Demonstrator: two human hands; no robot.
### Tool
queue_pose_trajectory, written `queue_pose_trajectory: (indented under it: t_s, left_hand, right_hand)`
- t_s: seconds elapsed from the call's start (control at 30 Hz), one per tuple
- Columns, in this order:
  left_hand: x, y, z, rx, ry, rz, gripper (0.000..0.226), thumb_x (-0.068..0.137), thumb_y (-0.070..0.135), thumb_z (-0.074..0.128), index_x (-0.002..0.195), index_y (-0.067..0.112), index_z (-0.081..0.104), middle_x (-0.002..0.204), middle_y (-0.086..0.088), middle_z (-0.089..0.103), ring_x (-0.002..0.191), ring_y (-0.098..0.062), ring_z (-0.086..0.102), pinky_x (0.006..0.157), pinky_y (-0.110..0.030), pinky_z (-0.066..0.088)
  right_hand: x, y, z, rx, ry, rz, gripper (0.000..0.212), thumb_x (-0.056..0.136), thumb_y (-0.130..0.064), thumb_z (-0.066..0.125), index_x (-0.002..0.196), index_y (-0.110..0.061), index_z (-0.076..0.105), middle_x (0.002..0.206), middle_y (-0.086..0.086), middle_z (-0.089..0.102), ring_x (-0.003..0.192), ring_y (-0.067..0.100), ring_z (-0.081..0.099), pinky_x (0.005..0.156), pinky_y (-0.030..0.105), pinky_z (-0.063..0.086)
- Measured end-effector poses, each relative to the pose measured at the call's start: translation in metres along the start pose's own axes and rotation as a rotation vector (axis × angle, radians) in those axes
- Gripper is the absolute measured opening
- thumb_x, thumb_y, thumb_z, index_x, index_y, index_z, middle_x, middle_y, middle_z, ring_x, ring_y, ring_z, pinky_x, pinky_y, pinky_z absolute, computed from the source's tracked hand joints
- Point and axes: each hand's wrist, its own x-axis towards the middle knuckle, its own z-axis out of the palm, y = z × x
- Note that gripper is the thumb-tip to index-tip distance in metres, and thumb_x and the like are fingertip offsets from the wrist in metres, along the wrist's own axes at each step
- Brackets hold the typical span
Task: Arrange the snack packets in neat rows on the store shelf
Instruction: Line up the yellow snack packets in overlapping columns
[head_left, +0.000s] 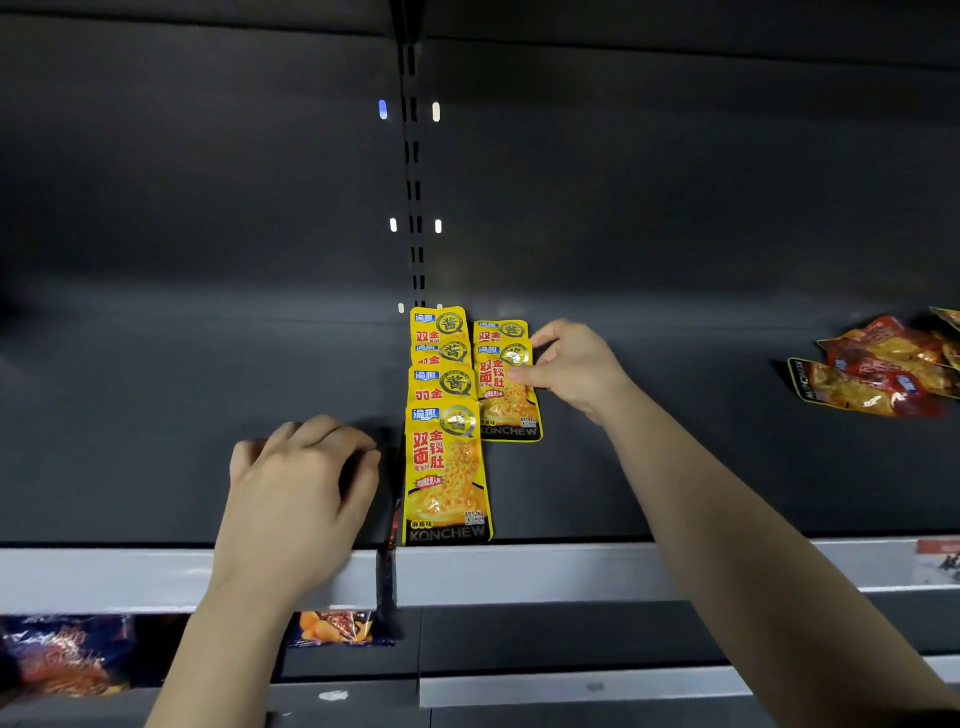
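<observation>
Several yellow snack packets lie overlapped in a row (445, 467) running front to back on the dark shelf (675, 467). Right beside it a second, shorter row of yellow packets (506, 410) has formed. My right hand (571, 366) pinches the right edge of the top packet in that second row, thumb on its face. My left hand (301, 483) rests on the shelf left of the first row with fingers curled and holds nothing; it touches no packet.
A loose heap of red and orange packets (883, 369) lies at the shelf's far right. The grey front rail (519, 571) edges the shelf. Below, a lower shelf holds dark blue chip bags (67, 654) at left. A slotted upright (413, 182) splits the back panel.
</observation>
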Motion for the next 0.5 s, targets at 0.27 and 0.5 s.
queue_pose_trajectory:
  t_s: [0.27, 0.5]
  left_hand:
    - [-0.001, 0.000, -0.002, -0.007, -0.013, 0.003, 0.041, 0.089, 0.043, 0.031, 0.089, 0.027, 0.068, 0.088, 0.008, 0.064, 0.082, -0.024, 0.059, 0.074, -0.034, 0.028]
    - [0.003, 0.021, -0.015, -0.165, 0.114, 0.036, 0.038, 0.086, 0.040, 0.036, 0.098, 0.023, 0.068, 0.090, 0.005, 0.063, 0.083, -0.030, 0.065, 0.072, -0.042, 0.042]
  right_hand:
    - [-0.008, -0.008, -0.011, 0.056, -0.092, 0.027, 0.044, 0.080, -0.028, 0.079, 0.115, -0.020, 0.053, 0.086, 0.003, 0.062, 0.067, 0.012, 0.058, 0.055, 0.024, 0.045]
    - [-0.034, 0.005, -0.058, -0.039, -0.139, -0.017, 0.016, 0.087, -0.027, 0.068, 0.102, -0.023, 0.063, 0.084, 0.005, 0.068, 0.072, 0.017, 0.064, 0.063, 0.028, 0.050]
